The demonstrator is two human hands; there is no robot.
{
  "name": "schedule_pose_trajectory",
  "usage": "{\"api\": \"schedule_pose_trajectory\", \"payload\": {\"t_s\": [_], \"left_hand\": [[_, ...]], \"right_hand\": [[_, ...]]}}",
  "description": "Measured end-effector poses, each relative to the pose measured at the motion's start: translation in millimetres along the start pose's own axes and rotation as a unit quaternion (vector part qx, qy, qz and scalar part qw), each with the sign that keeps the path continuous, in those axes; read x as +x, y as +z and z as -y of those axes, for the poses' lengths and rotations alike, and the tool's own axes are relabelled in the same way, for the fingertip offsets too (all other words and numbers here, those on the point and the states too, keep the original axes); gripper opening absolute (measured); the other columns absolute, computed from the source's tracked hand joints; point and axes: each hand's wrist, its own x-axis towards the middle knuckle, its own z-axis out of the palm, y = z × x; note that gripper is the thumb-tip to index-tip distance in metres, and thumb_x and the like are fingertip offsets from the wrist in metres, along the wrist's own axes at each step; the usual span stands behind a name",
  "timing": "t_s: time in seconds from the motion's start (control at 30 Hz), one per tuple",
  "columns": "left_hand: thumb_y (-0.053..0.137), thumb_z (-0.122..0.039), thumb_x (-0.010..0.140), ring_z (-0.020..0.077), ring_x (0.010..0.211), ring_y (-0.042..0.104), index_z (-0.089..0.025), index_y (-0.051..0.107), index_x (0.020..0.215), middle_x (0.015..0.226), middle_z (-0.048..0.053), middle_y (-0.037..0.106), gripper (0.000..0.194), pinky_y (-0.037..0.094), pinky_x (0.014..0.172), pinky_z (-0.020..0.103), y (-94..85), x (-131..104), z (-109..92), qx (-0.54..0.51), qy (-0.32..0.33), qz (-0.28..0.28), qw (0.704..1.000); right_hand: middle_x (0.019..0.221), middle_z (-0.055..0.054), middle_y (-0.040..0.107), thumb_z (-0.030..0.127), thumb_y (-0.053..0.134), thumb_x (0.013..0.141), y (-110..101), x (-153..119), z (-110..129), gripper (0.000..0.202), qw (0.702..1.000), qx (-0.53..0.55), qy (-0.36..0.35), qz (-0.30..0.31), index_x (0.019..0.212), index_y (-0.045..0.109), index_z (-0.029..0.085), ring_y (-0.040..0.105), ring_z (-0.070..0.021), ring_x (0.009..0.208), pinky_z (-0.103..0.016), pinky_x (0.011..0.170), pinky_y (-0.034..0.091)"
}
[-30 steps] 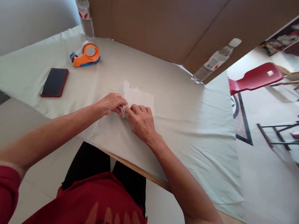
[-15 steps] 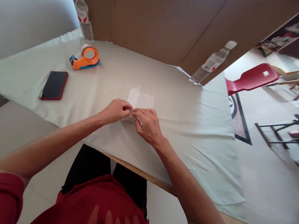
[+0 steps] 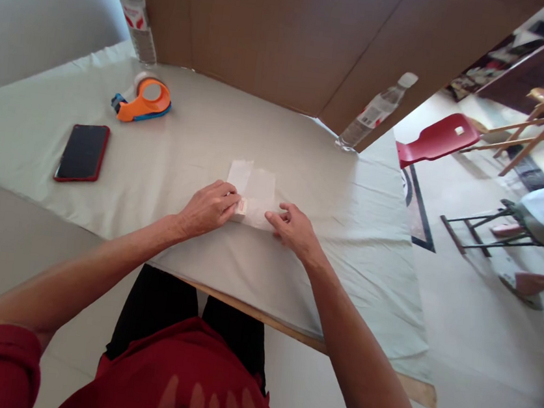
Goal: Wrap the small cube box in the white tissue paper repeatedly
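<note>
Box on the bench, at the near left part of the paper, looks light and stiff; best held by its sides. Thin paper may tear. The left hand pinches the box, palm down. The right hand, loosely spread, is by the paper's right edge.

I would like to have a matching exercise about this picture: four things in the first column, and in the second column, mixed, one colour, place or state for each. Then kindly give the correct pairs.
Column 1
1. tape dispenser
2. smartphone
3. left hand
4. chair

Column 2
A. fingers touching a small pale box
B. red, beyond the right edge of the cloth-covered table
C. orange and blue
D. lying flat, dark face up

Right pairs: 1-C, 2-D, 3-A, 4-B
</note>
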Motion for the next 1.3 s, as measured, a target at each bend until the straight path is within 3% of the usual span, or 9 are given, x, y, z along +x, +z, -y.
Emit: {"api": "schedule_pose_trajectory", "payload": {"t_s": [0.13,0.3,0.63,0.9,1.17,1.3], "left_hand": [[0.047,-0.018,0.097,0.0217,0.092,0.059,-0.016,0.072,0.100,0.104,0.011,0.071,0.025,0.048,0.082,0.032,-5.0,2,-4,0.018,0.002,0.016,1.000],[0.050,-0.015,0.094,0.0228,0.093,0.059,-0.016,0.073,0.100,0.104,0.011,0.071,0.024,0.048,0.078,0.032,-10.5,5,-6,0.049,0.012,0.039,0.998],[0.051,-0.015,0.094,0.0233,0.090,0.063,-0.015,0.074,0.096,0.103,0.013,0.071,0.023,0.046,0.069,0.031,-14.7,12,-12,0.072,-0.006,0.094,0.993],[0.049,-0.018,0.096,0.0240,0.094,0.063,-0.014,0.073,0.102,0.107,0.015,0.067,0.025,0.047,0.066,0.029,-13.7,18,-18,0.048,-0.034,0.148,0.987],[0.050,-0.017,0.094,0.0224,0.089,0.065,-0.016,0.073,0.104,0.105,0.013,0.067,0.025,0.047,0.068,0.029,-10.6,19,-14,0.003,-0.049,0.143,0.989],[0.050,-0.017,0.091,0.0192,0.084,0.064,-0.016,0.071,0.101,0.102,0.011,0.069,0.024,0.049,0.072,0.029,-6.5,16,-10,-0.066,-0.073,0.095,0.991]], "right_hand": [[0.075,-0.003,0.066,0.052,0.068,0.080,12,9,3,0.065,0.999,0.023,-0.020,-0.016,0.130,0.054,0.014,0.066,-0.0229,0.067,-0.037,0.064,0.054],[0.076,-0.001,0.061,0.050,0.068,0.076,26,18,2,0.073,0.996,0.059,-0.043,-0.054,0.136,0.047,0.015,0.063,-0.0219,0.070,-0.036,0.064,0.053],[0.066,0.003,0.059,0.023,0.054,0.070,44,21,21,0.074,0.988,-0.008,-0.102,-0.115,0.142,0.041,0.012,0.057,-0.0213,0.067,-0.038,0.072,0.050],[0.068,0.004,0.055,0.039,0.064,0.076,44,14,39,0.080,0.970,0.234,-0.026,-0.060,0.147,0.034,0.017,0.055,-0.0177,0.060,-0.029,0.046,0.050],[0.068,0.004,0.060,0.038,0.065,0.079,47,5,51,0.083,0.958,0.283,-0.026,-0.034,0.150,0.031,0.012,0.055,-0.0133,0.051,-0.025,0.043,0.047],[0.097,-0.005,0.068,0.040,0.061,0.082,44,-2,49,0.079,0.956,0.290,-0.053,-0.010,0.151,0.031,0.017,0.058,-0.0104,0.056,-0.024,0.045,0.048]]}}
